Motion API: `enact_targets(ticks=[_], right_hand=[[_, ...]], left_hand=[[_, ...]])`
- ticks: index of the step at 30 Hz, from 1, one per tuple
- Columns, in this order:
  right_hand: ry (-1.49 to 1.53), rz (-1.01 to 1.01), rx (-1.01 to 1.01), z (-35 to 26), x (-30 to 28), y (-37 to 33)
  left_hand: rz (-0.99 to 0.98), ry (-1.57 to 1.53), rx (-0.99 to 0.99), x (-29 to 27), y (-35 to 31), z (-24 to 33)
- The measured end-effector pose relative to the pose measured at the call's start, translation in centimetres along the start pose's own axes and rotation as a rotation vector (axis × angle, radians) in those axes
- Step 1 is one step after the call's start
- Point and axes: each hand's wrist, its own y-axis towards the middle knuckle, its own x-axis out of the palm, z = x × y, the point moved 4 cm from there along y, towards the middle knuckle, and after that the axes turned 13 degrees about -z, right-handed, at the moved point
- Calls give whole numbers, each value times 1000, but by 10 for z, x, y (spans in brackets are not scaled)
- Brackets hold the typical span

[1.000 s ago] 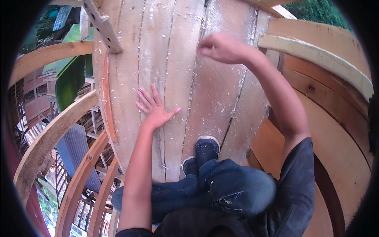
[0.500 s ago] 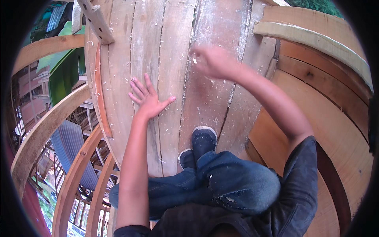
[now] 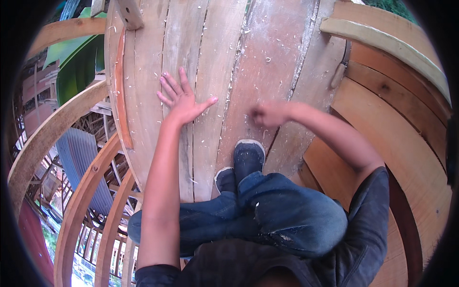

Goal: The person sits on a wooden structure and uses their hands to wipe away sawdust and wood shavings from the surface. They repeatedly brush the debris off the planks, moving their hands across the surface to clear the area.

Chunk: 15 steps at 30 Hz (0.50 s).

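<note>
My left hand (image 3: 180,99) lies flat on the pale plank floor (image 3: 210,129), its fingers spread among small wood shavings. Over the reddish plank (image 3: 263,62), nearer to me, my right hand (image 3: 271,115) is curled closed. Motion smears its fingertips, so whatever it may hold cannot be made out. White crumbs and curled shavings lie scattered over the planks, thickest along the seams. Below my right hand, my dark shoe (image 3: 249,155) rests on the boards.
Curved wooden ribs (image 3: 86,184) rise on the left, with a corrugated sheet (image 3: 83,162) beyond them. A wooden handle (image 3: 338,75) lies by the right-hand planking (image 3: 377,129). A post with holes (image 3: 128,14) stands at the far left.
My right hand has swept back toward me along the reddish plank, still curled. My left hand stays spread on the boards while the whole view has shifted slightly.
</note>
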Motion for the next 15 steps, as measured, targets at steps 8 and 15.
enact_targets(ticks=[8, 15], right_hand=[[-30, -426, 196, -10, 5, 4], [19, -306, 101, -4, 49, 20]], left_hand=[[-25, 25, -21, -1, 0, 2], [43, 16, 16, 1, 2, 0]])
